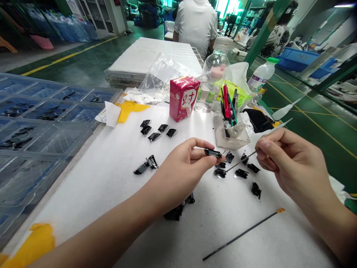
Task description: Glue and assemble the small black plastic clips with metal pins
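The left hand (192, 163) grips a small black glossy part (213, 153) between thumb and fingers above the white desk (111, 178), while the right hand (292, 163) pinches a thin rod (242, 160) slanting down toward black pieces (241, 173) scattered near the desk's right edge. A second, dark rod (242, 236) with an orange tip lies toward the near right corner. Five small black parts (163, 128) sit beyond the left forearm, near a red drink carton (183, 98) and a box of tools (232, 137). Compartmented trays (55, 137) line the desk's left edge; a person in a white shirt (195, 24) is behind.
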Available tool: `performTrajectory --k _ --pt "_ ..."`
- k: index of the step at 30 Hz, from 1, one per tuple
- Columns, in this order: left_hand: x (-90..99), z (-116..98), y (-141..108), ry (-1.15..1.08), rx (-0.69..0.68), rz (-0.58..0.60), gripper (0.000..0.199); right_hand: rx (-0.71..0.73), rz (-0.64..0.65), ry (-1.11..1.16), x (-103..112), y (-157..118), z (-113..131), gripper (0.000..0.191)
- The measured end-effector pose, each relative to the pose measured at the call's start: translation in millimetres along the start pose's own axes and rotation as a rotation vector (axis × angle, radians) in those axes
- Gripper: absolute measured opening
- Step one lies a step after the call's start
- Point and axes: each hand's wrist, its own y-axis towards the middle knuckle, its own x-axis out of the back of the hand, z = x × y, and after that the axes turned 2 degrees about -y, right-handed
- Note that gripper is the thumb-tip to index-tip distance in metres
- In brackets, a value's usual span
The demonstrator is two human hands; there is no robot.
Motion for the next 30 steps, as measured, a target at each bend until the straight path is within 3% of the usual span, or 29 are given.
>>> performTrajectory --k 4,7,13,18,22,25,30 --pt "0.2 -0.8 -0.8 0.015 0.012 -0.004 0.008 0.008 -0.016 0.003 -0.3 -0.8 1.6 0.028" --pt "0.1 -2.0 -0.7 0.036 0.025 -0.011 0.008 0.066 -0.1 0.021 0.3 0.4 6.1 0.027" --pt "-0.2 -0.1 0.6 0.016 -0.019 0.006 0.008 0.351 -0.392 0.002 9.0 12.2 15.2 0.029" --pt "-1.4 -0.9 -0.2 0.034 -0.004 0.016 0.008 0.55 -0.453 -0.099 10.5 27.4 11.6 0.027" --pt "-0.6 -3.2 -1.6 0.06 0.006 0.028 0.009 0.564 -0.289 -0.216 6.2 31.2 8.2 0.014" --pt "0.8 -2.1 -2.2 0.045 -0.001 0.023 0.012 0.55 -0.108 -0.329 2.6 19.3 8.0 0.027" --pt "1.9 1.5 -0.4 -0.01 -0.073 0.003 0.011 0.602 0.343 -0.631 -10.6 -14.3 2.2 0.009"
